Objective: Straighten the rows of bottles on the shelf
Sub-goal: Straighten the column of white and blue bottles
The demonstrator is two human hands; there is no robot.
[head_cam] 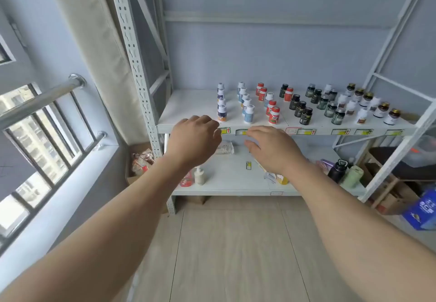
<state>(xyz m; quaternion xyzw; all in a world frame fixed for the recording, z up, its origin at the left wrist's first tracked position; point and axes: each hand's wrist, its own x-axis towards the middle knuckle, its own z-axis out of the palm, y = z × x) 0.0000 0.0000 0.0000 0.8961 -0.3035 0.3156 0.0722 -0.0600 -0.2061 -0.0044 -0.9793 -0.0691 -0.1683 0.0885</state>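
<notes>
On upper shelf [188, 110]: bottles [247, 110] in loose rows, upright | left hand [193, 139], right hand [271, 147] at front edge, fingers relaxed, empty | likely light, rigid, tippy, smooth plastic | take by body below cap, nudge sideways.

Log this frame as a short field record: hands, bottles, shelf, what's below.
left hand: fingers loosely curled, holds nothing, in front of the shelf edge
right hand: fingers spread, holds nothing, just below the shelf edge
bottles: upright, in slanted rows front to back, some rows uneven
front-left bottle: white cap, nearest the left hand, untouched
shelf: white, price tags along the front lip
lower shelf: pump bottle, black flask
grip: none yet
</notes>
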